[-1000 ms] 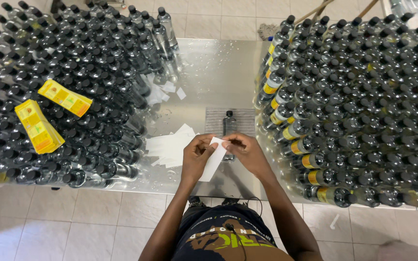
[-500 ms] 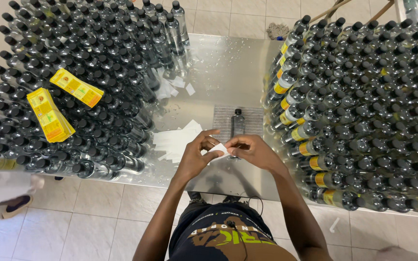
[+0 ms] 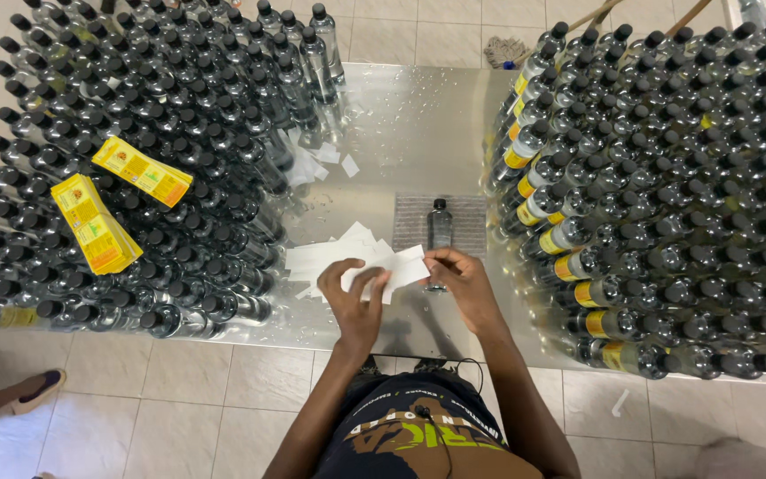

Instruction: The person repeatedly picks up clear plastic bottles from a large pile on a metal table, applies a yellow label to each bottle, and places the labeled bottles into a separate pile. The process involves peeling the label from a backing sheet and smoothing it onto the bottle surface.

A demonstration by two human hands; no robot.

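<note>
Hands pinch white label strip point(image 3: 403, 269): left hand point(image 3: 354, 302) near end, right hand point(image 3: 460, 277) far-right end; bottle point(image 3: 440, 229) just beyond on bench point(image 3: 401, 124).

Two yellow label stacks point(image 3: 95, 222) point(image 3: 142, 170) lie on the bottle caps at left. White backing strips point(image 3: 330, 257) lie piled on the steel table. Bottles in the right block carry yellow wraparound labels point(image 3: 550, 241) facing the centre.

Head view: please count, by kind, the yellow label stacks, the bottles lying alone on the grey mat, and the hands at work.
Yellow label stacks: 2, one and another, both on the bottle caps
Bottle on the grey mat: 1
Hands: 2, left hand, right hand
Total: 5
</note>
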